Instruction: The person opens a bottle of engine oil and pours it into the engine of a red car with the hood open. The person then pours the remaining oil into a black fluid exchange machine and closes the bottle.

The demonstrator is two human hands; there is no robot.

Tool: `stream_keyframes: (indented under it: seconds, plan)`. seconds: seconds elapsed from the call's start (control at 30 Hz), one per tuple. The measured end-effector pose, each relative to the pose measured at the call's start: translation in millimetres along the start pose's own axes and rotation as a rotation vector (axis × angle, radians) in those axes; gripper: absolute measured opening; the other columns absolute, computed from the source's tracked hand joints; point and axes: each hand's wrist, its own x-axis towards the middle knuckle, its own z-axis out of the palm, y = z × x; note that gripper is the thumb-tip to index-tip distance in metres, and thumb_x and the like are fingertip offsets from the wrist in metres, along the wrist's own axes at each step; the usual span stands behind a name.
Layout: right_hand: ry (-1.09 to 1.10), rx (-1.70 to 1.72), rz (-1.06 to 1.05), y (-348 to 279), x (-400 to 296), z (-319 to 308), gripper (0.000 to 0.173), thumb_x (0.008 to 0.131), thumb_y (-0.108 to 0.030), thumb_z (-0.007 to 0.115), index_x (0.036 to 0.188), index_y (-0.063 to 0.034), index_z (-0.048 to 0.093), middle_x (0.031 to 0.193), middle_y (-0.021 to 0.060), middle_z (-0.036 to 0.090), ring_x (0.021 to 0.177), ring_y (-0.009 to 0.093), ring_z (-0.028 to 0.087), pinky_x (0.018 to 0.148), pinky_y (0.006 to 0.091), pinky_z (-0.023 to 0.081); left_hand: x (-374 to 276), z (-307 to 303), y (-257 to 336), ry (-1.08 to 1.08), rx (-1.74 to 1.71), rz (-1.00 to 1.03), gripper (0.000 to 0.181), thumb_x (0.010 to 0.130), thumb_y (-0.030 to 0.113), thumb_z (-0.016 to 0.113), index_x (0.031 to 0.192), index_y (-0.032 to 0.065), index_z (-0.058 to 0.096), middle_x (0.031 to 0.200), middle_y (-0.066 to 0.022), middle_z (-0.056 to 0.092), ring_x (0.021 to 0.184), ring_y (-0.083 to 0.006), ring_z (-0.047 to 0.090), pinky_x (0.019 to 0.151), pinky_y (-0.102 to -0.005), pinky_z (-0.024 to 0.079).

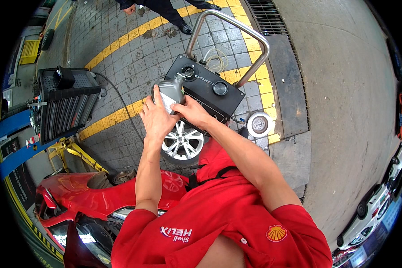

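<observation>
A grey plastic bottle (pixel 171 91) is tilted with its neck over the round filler opening (pixel 188 72) of a black machine (pixel 204 95) with a bent metal tube handle (pixel 264 43). My left hand (pixel 157 115) is closed around the bottle's side and lower part, its index finger stretched along the body. My right hand (pixel 192 112) grips the bottle's lower end from the other side. A clear stream or film seems to show at the neck, too small to tell. A round black cap (pixel 220 88) lies on the machine's top, tied by a small chain (pixel 204 79).
Below the machine lies a wheel with a silver rim (pixel 182 144); a brake disc (pixel 259 124) is on the floor at the right. A black tool cabinet (pixel 68 90) and a red car (pixel 97 191) stand left. A person (pixel 164 11) stands beyond the machine. A hose (pixel 120 97) crosses the tiles.
</observation>
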Motion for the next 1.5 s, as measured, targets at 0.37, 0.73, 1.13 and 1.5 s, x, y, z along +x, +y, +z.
stream_keyframes:
  seconds: [0.37, 0.73, 1.13, 1.5]
  plan:
    - [0.021, -0.071, 0.013, -15.9, -10.7, 0.9, 0.064, 0.098, -0.035, 0.078, 0.137, 0.0110, 0.058, 0.125, 0.0162, 0.070, 0.112, 0.020, 0.067, 0.097, 0.0354, 0.055, -0.9, -2.1, 0.6, -0.020, 0.000, -0.014, 0.133, 0.072, 0.041, 0.097, 0.176, 0.0110, 0.020, 0.159, -0.0342, 0.046, 0.144, -0.0511, 0.051, 0.120, -0.0615, 0.039]
    - [0.019, -0.054, 0.009, -4.9, -5.0, 0.2, 0.061, 0.098, -0.032, 0.078, 0.138, 0.0104, 0.058, 0.125, 0.0153, 0.070, 0.111, 0.019, 0.067, 0.097, 0.0349, 0.055, -2.6, -4.6, 2.1, -0.014, -0.002, -0.009, 0.134, 0.070, 0.040, 0.099, 0.175, 0.0112, 0.021, 0.157, -0.0337, 0.047, 0.142, -0.0511, 0.052, 0.118, -0.0610, 0.040]
    - [0.009, -0.022, -0.002, 3.9, 0.3, 0.4, 0.061, 0.099, -0.031, 0.077, 0.139, 0.0109, 0.058, 0.126, 0.0164, 0.071, 0.112, 0.021, 0.068, 0.098, 0.0358, 0.056, -1.3, -3.3, 1.0, -0.029, 0.009, -0.016, 0.134, 0.070, 0.043, 0.099, 0.175, 0.0120, 0.021, 0.159, -0.0342, 0.046, 0.144, -0.0508, 0.051, 0.119, -0.0615, 0.039]
    - [0.028, 0.011, -0.025, 9.9, 2.7, -0.1, 0.071, 0.094, -0.039, 0.080, 0.137, 0.0141, 0.059, 0.123, 0.0219, 0.073, 0.112, 0.026, 0.070, 0.099, 0.0381, 0.055, -1.0, -0.1, -0.2, -0.034, 0.005, -0.014, 0.136, 0.070, 0.043, 0.099, 0.176, 0.0134, 0.019, 0.160, -0.0346, 0.045, 0.145, -0.0512, 0.050, 0.121, -0.0617, 0.038]
